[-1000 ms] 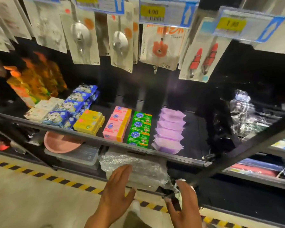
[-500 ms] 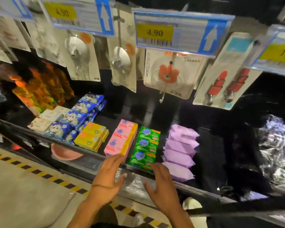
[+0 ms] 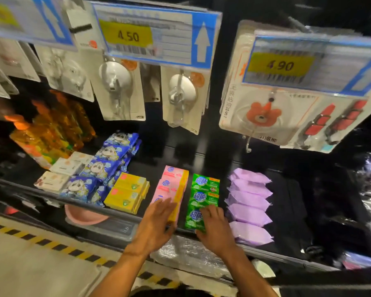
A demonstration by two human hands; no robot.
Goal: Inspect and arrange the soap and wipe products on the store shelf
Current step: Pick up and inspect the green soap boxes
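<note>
On the black shelf (image 3: 287, 189) lie rows of products. A pink soap row (image 3: 173, 183) and a green soap row (image 3: 204, 190) run front to back in the middle. My left hand (image 3: 156, 224) rests with straight fingers on the front pink soap pack. My right hand (image 3: 215, 229) lies flat on the front green soap pack. Purple wipe packs (image 3: 250, 202) form a row right of the green soaps. Yellow soap boxes (image 3: 128, 192), blue wipe packs (image 3: 103, 168) and white soap boxes (image 3: 60, 174) sit to the left.
Price tags (image 3: 150, 35) and carded hooks (image 3: 118, 88) hang just above the shelf. Orange bottles (image 3: 51, 127) stand at the back left. A pink bowl (image 3: 84, 216) and plastic-wrapped goods (image 3: 189, 254) sit on the lower shelf. Striped floor tape (image 3: 51, 247) runs below.
Both hands rose from the lower shelf's wrapped goods to the soap shelf and now rest on the front pink and green packs. The view moved closer.
</note>
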